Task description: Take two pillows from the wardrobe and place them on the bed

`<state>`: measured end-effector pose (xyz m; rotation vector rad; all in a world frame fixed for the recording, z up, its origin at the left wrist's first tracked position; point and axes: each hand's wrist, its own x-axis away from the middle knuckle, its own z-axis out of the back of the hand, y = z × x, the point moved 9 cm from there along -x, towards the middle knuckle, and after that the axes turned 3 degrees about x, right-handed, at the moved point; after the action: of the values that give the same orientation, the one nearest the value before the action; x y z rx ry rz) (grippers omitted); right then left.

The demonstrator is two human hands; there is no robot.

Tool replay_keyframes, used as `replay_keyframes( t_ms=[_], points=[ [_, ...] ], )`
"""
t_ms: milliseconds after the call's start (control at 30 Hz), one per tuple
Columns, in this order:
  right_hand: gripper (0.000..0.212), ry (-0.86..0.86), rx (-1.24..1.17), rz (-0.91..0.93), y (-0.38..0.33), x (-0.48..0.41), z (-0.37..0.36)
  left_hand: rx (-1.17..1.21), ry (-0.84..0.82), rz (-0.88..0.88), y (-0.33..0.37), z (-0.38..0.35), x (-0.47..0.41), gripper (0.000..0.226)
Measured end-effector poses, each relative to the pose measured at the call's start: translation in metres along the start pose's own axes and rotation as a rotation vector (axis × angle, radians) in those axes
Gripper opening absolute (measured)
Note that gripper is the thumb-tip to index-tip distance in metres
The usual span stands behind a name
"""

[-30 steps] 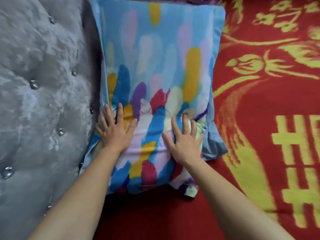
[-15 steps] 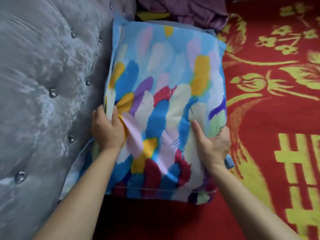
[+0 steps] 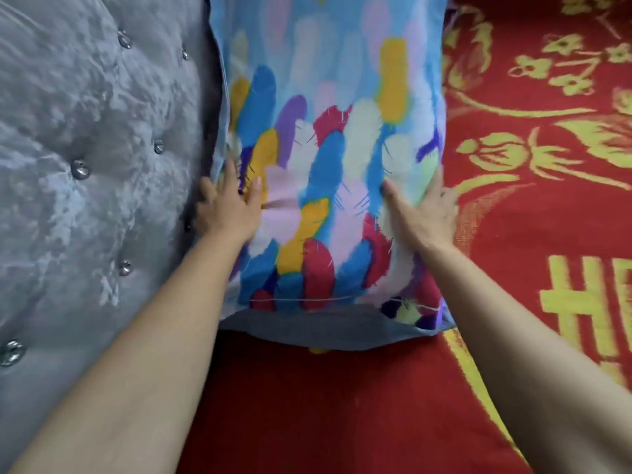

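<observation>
A pillow (image 3: 342, 131) in a blue case with many-coloured feather print lies on the bed's red and yellow blanket (image 3: 533, 206), its left edge against the grey tufted headboard (image 3: 85, 165). My left hand (image 3: 229, 208) grips the pillow's left edge, thumb on top and fingers tucked between pillow and headboard. My right hand (image 3: 422, 213) grips the right edge, thumb pressed into the top and fingers wrapped around the side. The pillow's far end runs out of the frame. A second pillow is not in sight.
The headboard with shiny buttons fills the left side. The patterned blanket covers the bed to the right and in front of the pillow's grey flap (image 3: 325, 331).
Both hands went from flat on top of the pillow to gripping its two sides. The pillow has shifted and now fills more of the view; the purple cloth beyond it is out of frame.
</observation>
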<state>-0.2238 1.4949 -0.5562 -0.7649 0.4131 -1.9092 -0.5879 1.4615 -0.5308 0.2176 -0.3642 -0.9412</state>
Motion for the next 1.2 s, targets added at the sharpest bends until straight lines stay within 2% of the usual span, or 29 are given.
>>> replay_keyframes(
  t_ms=[67, 200, 300, 400, 533, 600, 700, 800, 900, 967, 1100, 1200],
  points=[
    [0.103, -0.082, 0.040, -0.051, 0.027, 0.006, -0.026, 0.016, -0.043, 0.044, -0.017, -0.030, 0.013, 0.076],
    [0.107, -0.055, 0.138, -0.045, 0.036, -0.008, -0.045, 0.008, -0.012, 0.059, -0.025, -0.045, -0.002, 0.079],
    [0.110, -0.090, 0.132, -0.061, 0.035, -0.019, -0.052, -0.009, -0.053, 0.077, -0.025, -0.051, -0.012, 0.079],
    [0.110, -0.124, 0.078, -0.064, 0.035, -0.011, -0.045, -0.025, -0.051, 0.079, -0.021, -0.042, -0.007, 0.077],
    [0.109, -0.092, 0.055, 0.000, 0.026, 0.013, -0.016, -0.180, 0.072, 0.048, -0.018, -0.011, 0.005, 0.073],
    [0.110, -0.077, 0.083, 0.026, 0.028, 0.024, -0.009, -0.199, 0.048, 0.060, -0.029, -0.010, 0.011, 0.074],
    [0.109, -0.124, 0.127, 0.025, 0.041, 0.035, -0.018, -0.175, 0.010, 0.068, -0.044, -0.020, 0.020, 0.077],
    [0.107, -0.173, 0.109, 0.012, 0.057, 0.034, -0.034, -0.041, 0.064, 0.012, -0.045, -0.034, 0.030, 0.075],
    [0.107, -0.140, 0.080, 0.032, 0.064, 0.032, -0.044, 0.112, 0.099, -0.025, -0.055, -0.049, 0.037, 0.077],
    [0.106, -0.111, 0.079, 0.029, 0.065, 0.032, -0.045, 0.118, 0.111, -0.032, -0.056, -0.051, 0.035, 0.078],
    [0.105, -0.104, 0.093, 0.033, 0.054, 0.035, -0.032, 0.022, 0.143, -0.023, -0.044, -0.034, 0.038, 0.076],
    [0.097, -0.155, 0.135, 0.042, 0.049, 0.049, -0.022, -0.081, 0.063, -0.048, -0.038, -0.029, 0.065, 0.073]
  ],
)
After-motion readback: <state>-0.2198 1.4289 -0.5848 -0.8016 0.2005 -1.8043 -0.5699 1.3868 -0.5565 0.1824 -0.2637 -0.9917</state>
